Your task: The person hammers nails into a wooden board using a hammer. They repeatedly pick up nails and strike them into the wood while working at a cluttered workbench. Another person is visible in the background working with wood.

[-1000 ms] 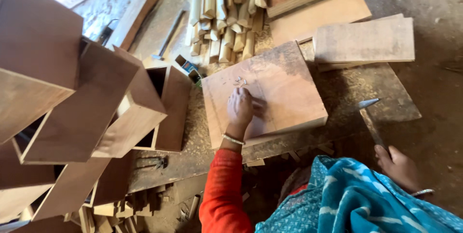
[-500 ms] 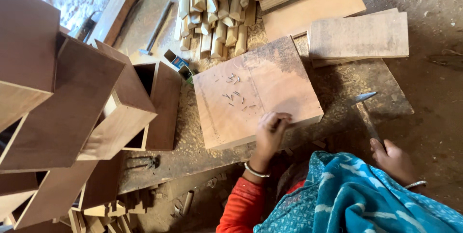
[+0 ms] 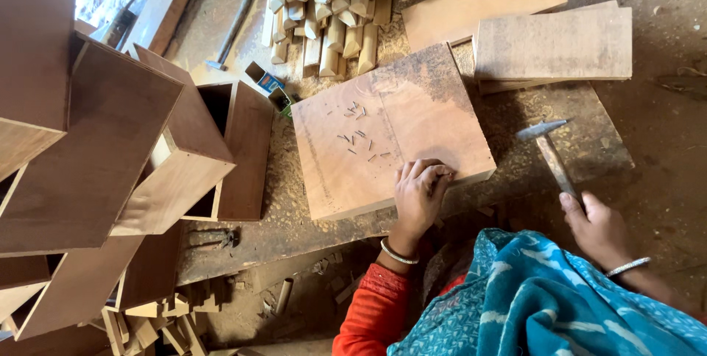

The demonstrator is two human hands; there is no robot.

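On the bench (image 3: 589, 142), a flat plywood box (image 3: 390, 131) lies face up, with loose nails (image 3: 357, 135) scattered on its top, well apart from the near edge. The left hand (image 3: 418, 198) is set at that near edge, fingers (image 3: 431, 172) curled and pinched together at the rim; a nail is probably held there, but it is too small to be made out. The hammer (image 3: 549, 153) is gripped low on its handle by the right hand (image 3: 600, 227), fingers closed round it, head raised just beside the box's right corner and not touching it.

The step in hand is judged to be the nailing of the top panel along the near edge. It is done well if the nail is kept upright and set in from the rim, over the side wall beneath, so the thin panel is not split. A light tap is called for first, fingertips kept low on the shank, then pulled clear before harder blows are given. The box should be pressed flat so it is not bounced on the sawdust.

Open boxes (image 3: 177, 157) are stacked at the left, wooden sticks (image 3: 331, 10) are piled behind, and boards (image 3: 552, 43) lie at the right.
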